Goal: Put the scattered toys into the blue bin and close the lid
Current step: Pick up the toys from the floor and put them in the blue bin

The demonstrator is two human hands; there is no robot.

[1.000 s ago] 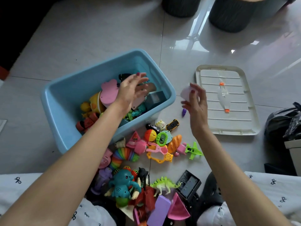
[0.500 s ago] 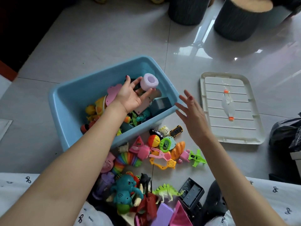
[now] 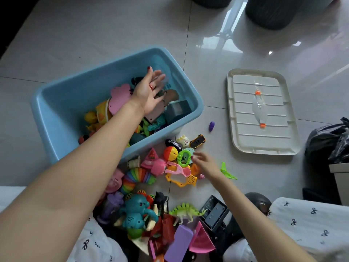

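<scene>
The blue bin [image 3: 195, 108] stands open on the tiled floor, with several toys inside. My left hand [image 3: 149, 91] hovers over the toys in it, fingers straight and holding nothing. The cream lid [image 3: 245, 142] lies flat to the right of the bin. Scattered toys lie in front of the bin: a red-yellow ball [image 3: 170, 153], a green ring toy [image 3: 184, 157], a rainbow slug [image 3: 137, 176], a teal elephant [image 3: 137, 210] and a green dinosaur [image 3: 186, 209]. My right hand [image 3: 205, 163] is low over this pile beside the green ring toy, fingers loosely bent, nothing visibly gripped.
A small purple piece [image 3: 211, 126] and a yellow car [image 3: 197, 141] lie between bin and lid. A green plane [image 3: 226, 172] sits right of my right hand. A black bag [image 3: 328, 144] is at the right edge. Two dark round stools [image 3: 268, 12] stand at the back.
My left hand let go of the pink ring over the bin and now has straight fingers. My right hand dropped from beside the bin's corner to the toy pile.
</scene>
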